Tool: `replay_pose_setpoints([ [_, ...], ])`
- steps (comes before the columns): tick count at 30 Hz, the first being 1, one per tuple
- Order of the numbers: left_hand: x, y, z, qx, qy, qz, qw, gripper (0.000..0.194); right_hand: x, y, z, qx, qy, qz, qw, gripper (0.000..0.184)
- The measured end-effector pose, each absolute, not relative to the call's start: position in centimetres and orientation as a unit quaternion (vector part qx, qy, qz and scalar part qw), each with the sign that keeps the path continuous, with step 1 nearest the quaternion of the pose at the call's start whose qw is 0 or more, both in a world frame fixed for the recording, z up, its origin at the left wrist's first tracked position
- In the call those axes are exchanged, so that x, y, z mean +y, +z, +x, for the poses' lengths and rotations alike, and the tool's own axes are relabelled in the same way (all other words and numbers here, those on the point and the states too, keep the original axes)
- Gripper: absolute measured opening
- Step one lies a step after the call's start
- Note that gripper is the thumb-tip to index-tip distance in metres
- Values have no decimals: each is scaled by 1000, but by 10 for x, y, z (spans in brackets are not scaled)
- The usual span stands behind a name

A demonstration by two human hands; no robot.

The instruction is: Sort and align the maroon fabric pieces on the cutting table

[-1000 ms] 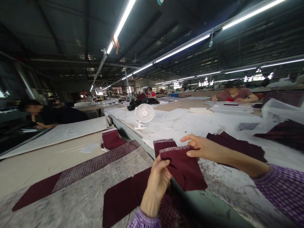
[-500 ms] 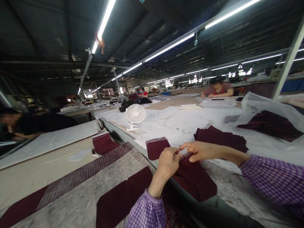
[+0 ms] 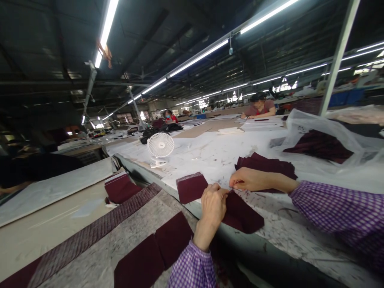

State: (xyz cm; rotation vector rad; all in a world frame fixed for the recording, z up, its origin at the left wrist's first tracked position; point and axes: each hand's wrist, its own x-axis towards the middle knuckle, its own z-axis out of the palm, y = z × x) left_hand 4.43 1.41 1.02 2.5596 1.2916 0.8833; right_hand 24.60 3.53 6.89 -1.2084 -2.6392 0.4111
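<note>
My left hand (image 3: 212, 205) is closed, its fingers bent over the upper left corner of a maroon fabric piece (image 3: 244, 214). That piece lies at the edge of the white-covered table and hangs partly over it. My right hand (image 3: 250, 179) is just above and to the right, thumb and fingers pinched together. Whether something small is between those fingertips is hidden. A second maroon piece with a pale, frayed-looking top edge (image 3: 192, 187) lies flat left of my left hand. Behind my right hand is a fanned stack of maroon pieces (image 3: 265, 163).
A small white fan (image 3: 161, 145) stands on the table (image 3: 204, 154). Clear plastic (image 3: 354, 140) wraps dark cloth at right. On the lower left surface lie maroon panels (image 3: 139, 262), a long overlapped strip (image 3: 99, 232) and a folded maroon bundle (image 3: 122, 189). Co-workers sit farther off.
The fabric piece has gone from being held up between both hands to lying at the table edge. My right hand has drawn its fingers together and come off the piece's top edge. The view has turned right.
</note>
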Motion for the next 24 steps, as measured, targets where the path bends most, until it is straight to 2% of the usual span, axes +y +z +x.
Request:
replay_pose_setpoints([
  [13,14,8,44,426,301,849,83,23,30,62,240,-928,12,-366,74,22],
  [20,16,7,42,407,281,867,59,28,21,42,238,-933,-201,-297,15,23],
  [24,14,9,43,411,261,873,39,29,16,30,245,-924,-228,-301,57,27],
])
